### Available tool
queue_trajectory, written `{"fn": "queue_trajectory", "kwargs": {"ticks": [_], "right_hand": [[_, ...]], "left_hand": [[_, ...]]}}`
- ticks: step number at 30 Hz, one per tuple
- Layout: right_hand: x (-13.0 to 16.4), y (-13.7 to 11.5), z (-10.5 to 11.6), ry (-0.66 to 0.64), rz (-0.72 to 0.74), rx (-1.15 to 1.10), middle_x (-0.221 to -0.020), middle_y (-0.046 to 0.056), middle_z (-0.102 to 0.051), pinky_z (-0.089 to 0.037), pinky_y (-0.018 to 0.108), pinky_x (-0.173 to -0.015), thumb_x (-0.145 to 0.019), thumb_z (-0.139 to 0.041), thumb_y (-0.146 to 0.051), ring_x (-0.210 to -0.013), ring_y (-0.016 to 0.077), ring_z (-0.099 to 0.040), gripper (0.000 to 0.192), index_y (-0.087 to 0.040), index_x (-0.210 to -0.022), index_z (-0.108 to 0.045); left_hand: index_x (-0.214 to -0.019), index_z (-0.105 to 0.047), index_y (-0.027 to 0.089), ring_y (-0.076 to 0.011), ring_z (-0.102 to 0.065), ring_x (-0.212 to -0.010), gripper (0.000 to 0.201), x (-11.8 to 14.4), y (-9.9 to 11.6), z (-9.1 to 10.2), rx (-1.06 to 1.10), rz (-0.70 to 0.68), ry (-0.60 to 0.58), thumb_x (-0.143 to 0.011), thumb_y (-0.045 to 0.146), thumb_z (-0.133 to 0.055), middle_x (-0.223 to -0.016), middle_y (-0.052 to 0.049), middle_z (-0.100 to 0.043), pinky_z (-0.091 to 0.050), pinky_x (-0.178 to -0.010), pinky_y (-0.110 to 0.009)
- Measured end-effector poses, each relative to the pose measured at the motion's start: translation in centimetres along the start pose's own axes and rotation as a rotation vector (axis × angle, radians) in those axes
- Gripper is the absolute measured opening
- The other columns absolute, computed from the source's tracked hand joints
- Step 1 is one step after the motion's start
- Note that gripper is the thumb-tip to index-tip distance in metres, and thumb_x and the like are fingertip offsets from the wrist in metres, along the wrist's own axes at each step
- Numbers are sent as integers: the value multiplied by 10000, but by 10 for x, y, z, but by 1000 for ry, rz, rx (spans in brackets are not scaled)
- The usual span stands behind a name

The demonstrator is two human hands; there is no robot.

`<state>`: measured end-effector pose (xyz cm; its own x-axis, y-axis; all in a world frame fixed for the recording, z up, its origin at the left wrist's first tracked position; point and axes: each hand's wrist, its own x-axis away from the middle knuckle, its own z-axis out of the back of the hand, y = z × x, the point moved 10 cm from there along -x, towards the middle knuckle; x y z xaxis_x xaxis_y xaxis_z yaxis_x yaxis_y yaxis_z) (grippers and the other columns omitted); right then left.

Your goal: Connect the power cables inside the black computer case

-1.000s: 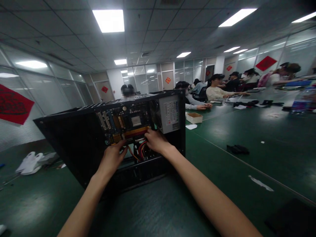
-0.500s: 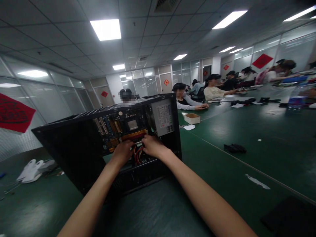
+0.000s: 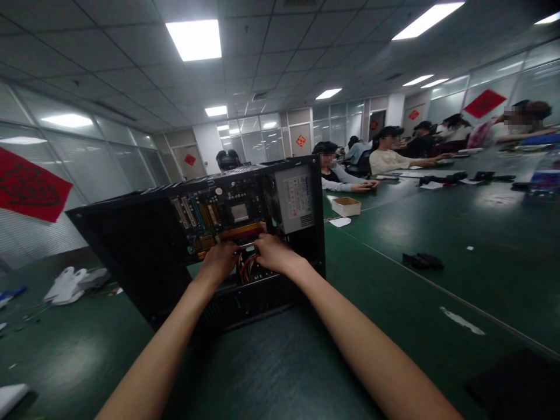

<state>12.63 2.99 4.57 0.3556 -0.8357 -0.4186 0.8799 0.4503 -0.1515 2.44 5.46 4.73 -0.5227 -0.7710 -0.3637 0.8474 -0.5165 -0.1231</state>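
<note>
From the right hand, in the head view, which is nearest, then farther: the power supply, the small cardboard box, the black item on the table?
1. Power supply: just above the right hand, inside the case.
2. Cardboard box: behind, to the right.
3. Black item: far right on the table.

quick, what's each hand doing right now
Left hand: curled inside the computer case, grip cannot be told.
Right hand: at the red cables, grip cannot be told.

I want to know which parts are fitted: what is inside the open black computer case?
Inside the black computer case: a motherboard, a grey power supply, and red cables. Left hand and right hand cover what they touch.
</note>
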Motion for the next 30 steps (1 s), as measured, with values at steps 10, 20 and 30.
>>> {"fn": "queue_trajectory", "kwargs": {"ticks": [10,20,30], "right_hand": [[3,0,-3,-38,-20,-21,-1082,133,-657,-480,264,-756,-828,-567,-219,-969,231,-644,213,-141,-979,-694],[3,-1,-6,-67,-9,-18,-1086,144,-659,-482,259,-749,-827,-575,-224,-962,229,-651,217,-135,-989,-689],[3,-2,-7,-62,-11,-21,-1086,151,-669,-489,265,-740,-821,-578,-224,-958,242,-659,215,-126,-969,-699]], "left_hand": [[-1106,-702,225,-225,-655,-1033,289,1,2,2,-2,27,-4,-904,217,-496,-1094,-74,-712,-482,-886,-301],[-1118,-704,243,-268,-661,-1004,321,4,8,8,-129,113,-89,-921,257,-451,-1077,-104,-713,-491,-808,-330],[-1062,-721,223,-317,-672,-960,323,2,7,12,-180,156,-82,-910,280,-442,-1053,-124,-716,-495,-743,-374]]}}
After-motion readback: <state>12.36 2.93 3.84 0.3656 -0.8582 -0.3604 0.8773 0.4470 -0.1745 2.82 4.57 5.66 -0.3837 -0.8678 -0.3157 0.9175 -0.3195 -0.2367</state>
